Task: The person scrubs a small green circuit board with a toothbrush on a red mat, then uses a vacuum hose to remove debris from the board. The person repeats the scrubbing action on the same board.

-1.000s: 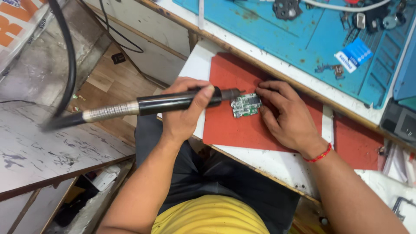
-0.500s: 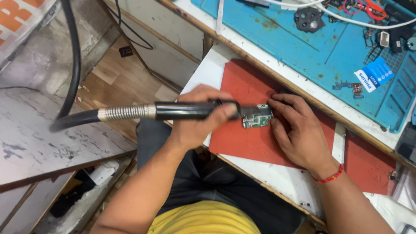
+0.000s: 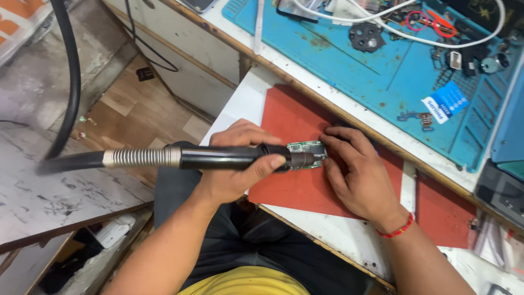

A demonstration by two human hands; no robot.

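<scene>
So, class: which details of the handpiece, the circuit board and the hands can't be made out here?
Head view:
- Tip of the black handpiece: too small, merges with the green circuit board.
- Board components: too small.
- Left hand palm: hidden by the handpiece.
- Hose end: cut off at the top edge.
- Right hand fingertips: partly behind the board.

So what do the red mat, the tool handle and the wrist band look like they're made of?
Red mat: probably rubber or silicone, matte, lying flat. Tool handle in the left hand: glossy black plastic, with a coiled metal-looking spring sleeve. Wrist band: likely red thread.

Green circuit board [image 3: 304,153], red mat [image 3: 297,117]
</scene>
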